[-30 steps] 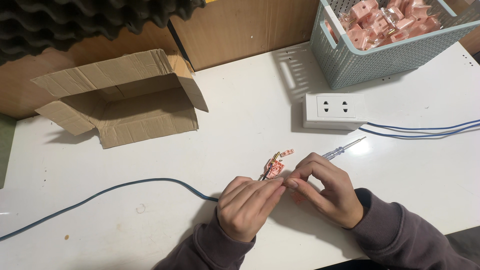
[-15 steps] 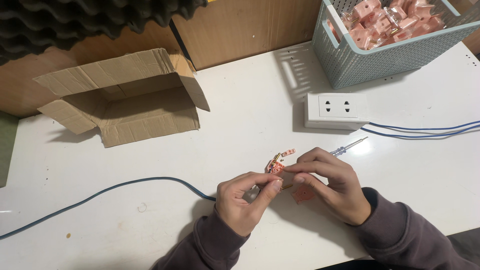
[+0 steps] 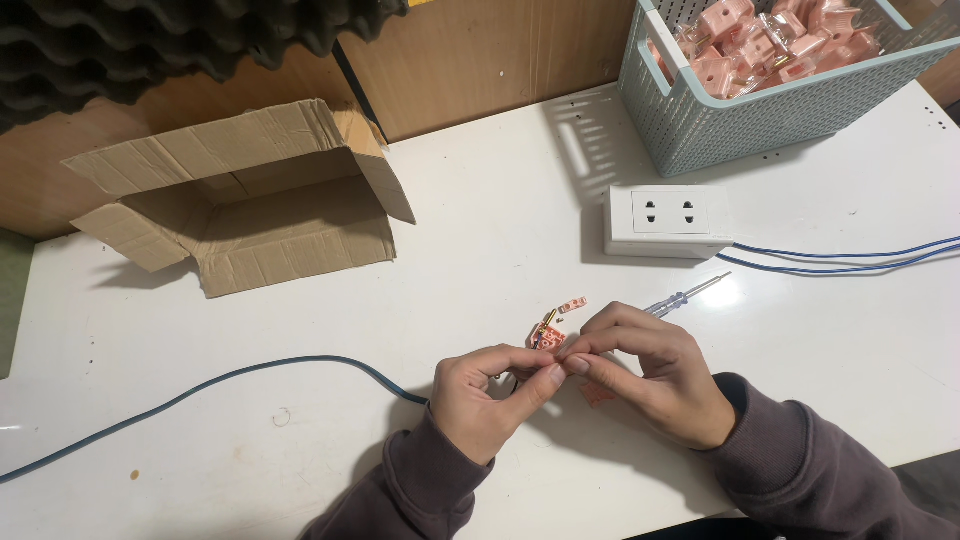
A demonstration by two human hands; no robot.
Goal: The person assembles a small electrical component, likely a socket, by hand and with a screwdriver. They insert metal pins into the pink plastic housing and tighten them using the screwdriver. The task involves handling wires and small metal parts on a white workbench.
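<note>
My left hand (image 3: 490,395) and my right hand (image 3: 650,370) meet over the white table (image 3: 480,240), fingertips pinched together on a small pink plug part with brass prongs (image 3: 550,330). A blue cable (image 3: 250,375) runs from the left edge up to my left hand. A clear-handled screwdriver (image 3: 685,297) lies on the table just beyond my right hand, its handle partly hidden by my fingers. A small pink piece (image 3: 597,394) lies on the table under my right hand.
An open cardboard box (image 3: 240,200) lies on its side at the back left. A white socket box (image 3: 668,222) with blue wires (image 3: 850,262) sits right of centre. A pale blue basket (image 3: 770,100) holding several pink parts stands at the back right.
Both hands have turned slightly and the fingers have re-gripped the pink part; my left thumb and forefinger now pinch nearer its base. Nothing else on the table moved.
</note>
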